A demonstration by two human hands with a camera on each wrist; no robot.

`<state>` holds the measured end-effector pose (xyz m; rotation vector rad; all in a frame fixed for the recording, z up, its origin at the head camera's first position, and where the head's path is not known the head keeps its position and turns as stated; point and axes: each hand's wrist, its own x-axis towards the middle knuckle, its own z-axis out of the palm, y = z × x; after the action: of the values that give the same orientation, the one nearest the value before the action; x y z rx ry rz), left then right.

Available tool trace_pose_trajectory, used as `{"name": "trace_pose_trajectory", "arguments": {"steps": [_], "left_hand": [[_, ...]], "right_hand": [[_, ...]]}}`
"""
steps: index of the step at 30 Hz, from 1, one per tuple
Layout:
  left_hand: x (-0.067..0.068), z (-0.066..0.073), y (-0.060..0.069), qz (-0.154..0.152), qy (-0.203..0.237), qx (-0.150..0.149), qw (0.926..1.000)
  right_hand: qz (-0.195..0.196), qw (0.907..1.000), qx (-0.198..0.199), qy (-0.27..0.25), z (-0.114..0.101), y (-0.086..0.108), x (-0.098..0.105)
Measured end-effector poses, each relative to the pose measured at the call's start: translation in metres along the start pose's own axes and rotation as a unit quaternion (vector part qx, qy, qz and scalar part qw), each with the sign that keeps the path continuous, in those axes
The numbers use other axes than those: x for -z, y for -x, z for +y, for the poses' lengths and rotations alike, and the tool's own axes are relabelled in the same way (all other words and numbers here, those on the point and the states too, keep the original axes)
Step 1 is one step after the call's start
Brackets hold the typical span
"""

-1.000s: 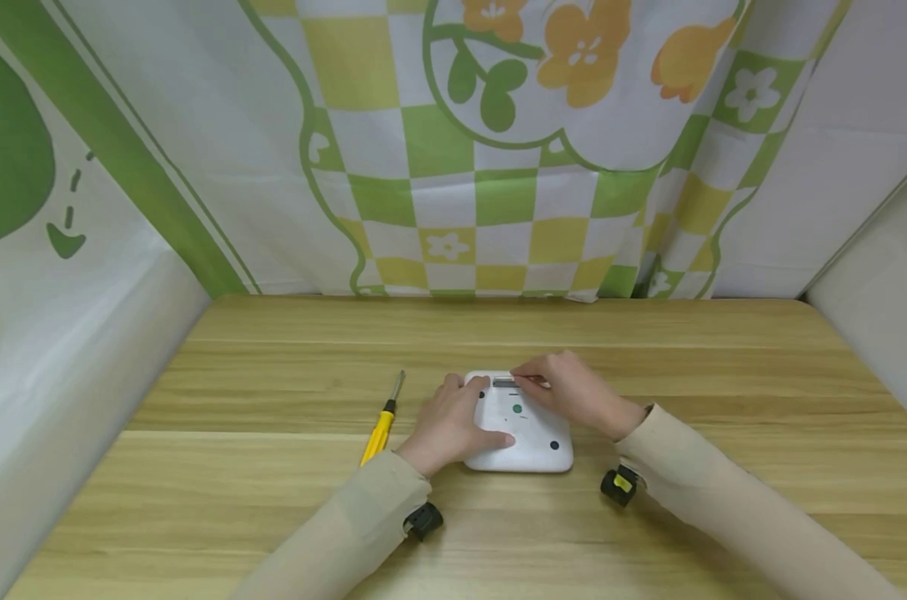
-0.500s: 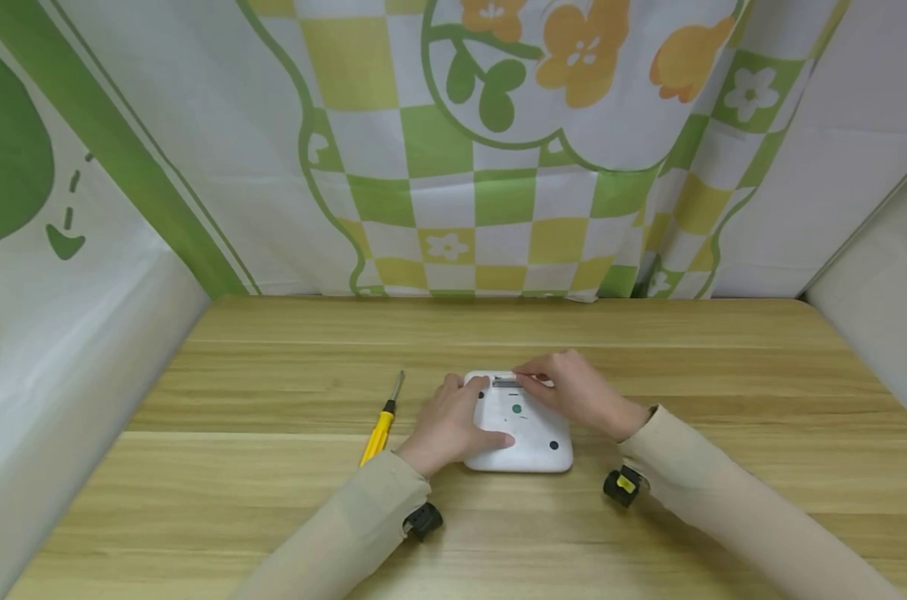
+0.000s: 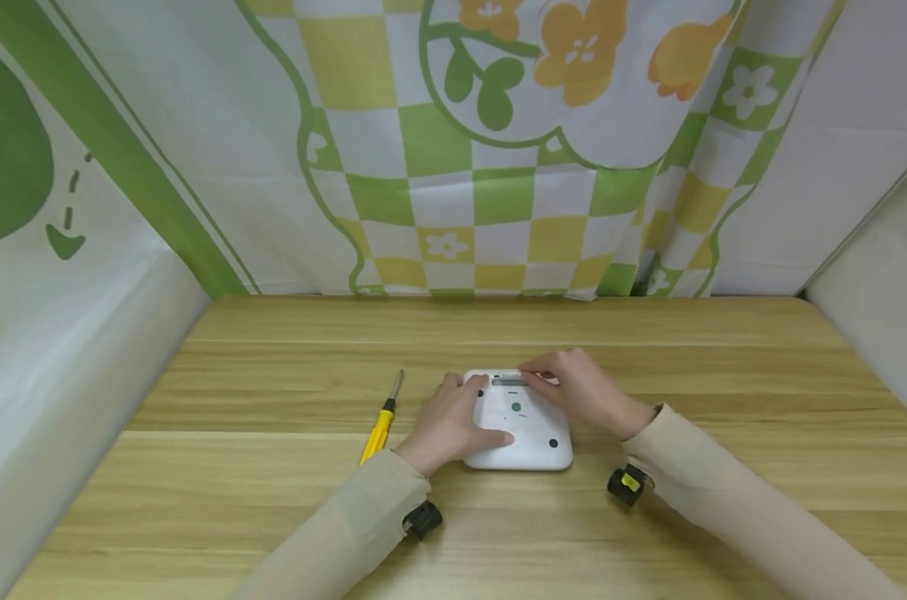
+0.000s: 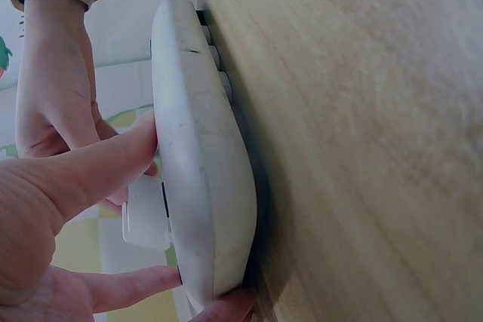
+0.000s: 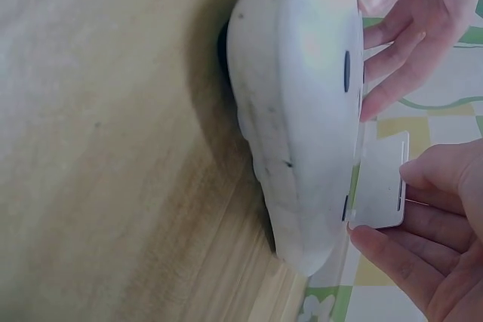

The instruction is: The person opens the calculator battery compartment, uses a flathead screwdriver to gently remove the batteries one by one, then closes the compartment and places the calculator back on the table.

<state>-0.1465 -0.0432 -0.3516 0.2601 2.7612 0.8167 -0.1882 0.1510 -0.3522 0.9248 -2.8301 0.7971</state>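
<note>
Work centres on a rounded white plastic device with keys (image 3: pixel 530 423), lying keys-down on the pale wood-grained table (image 3: pixel 161 500). The person's left hand (image 3: pixel 449 421) grips one side, thumb on the upturned back. The right hand (image 3: pixel 584 396) pinches a thin, flat white plastic cover (image 5: pixel 383 186), raised near a narrow grey slot (image 3: pixel 508 382) at the far end; whether cover and device touch, I cannot tell. The step in hand appears to be handling that cover at the slot. The next move, I judge, calls for a steady left hold and careful angling of the cover. A yellow-handled screwdriver with a metal shaft (image 3: pixel 379 429) lies to the left, unheld.
</note>
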Motion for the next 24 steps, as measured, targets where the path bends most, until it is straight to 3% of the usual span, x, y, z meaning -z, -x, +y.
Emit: {"name": "trace_pose_trajectory", "arguments": {"steps": [24], "left_hand": [[-0.0011,-0.0012,0.0002,0.006,0.010,-0.003,0.9999]], "right_hand": [[0.002,0.9996,-0.027,0.002,0.0079,0.0086,0.0056]]}}
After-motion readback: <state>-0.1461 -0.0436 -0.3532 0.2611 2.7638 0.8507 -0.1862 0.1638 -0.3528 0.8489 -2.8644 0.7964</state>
